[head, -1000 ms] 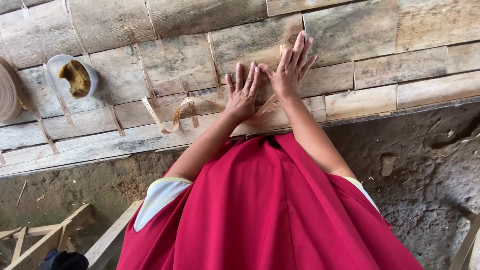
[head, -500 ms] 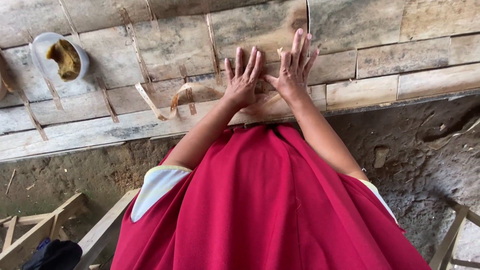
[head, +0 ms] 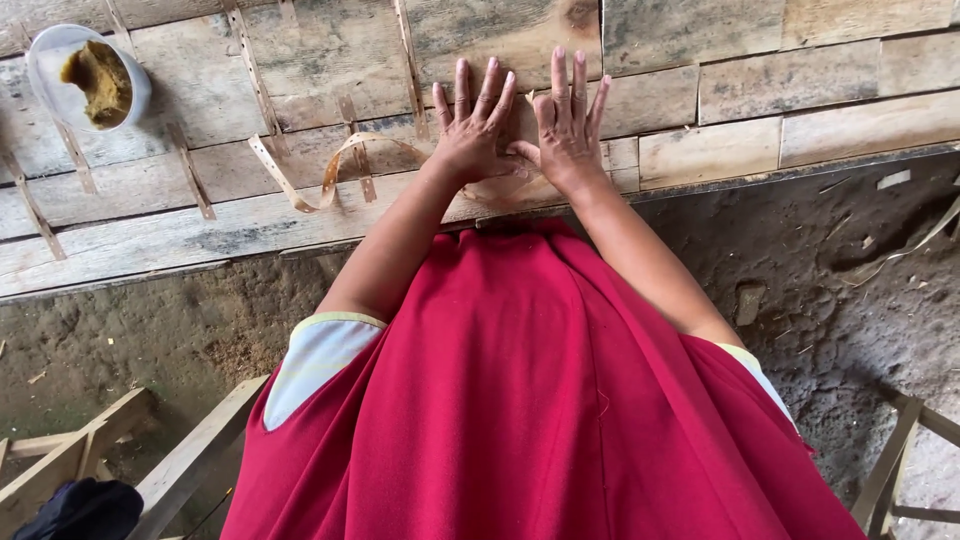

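On rough plank bench [head: 800, 130] | both hands [head: 520, 130] flat, fingers spread | curled thin strip [head: 330, 170] beside.

One head-worn camera looks steeply down from above the person's chest. It faces forward over the red garment [head: 540, 400] onto the wooden counter [head: 780, 100] across the upper frame, at arm's length. Dirt floor [head: 850, 290] fills the lower right.
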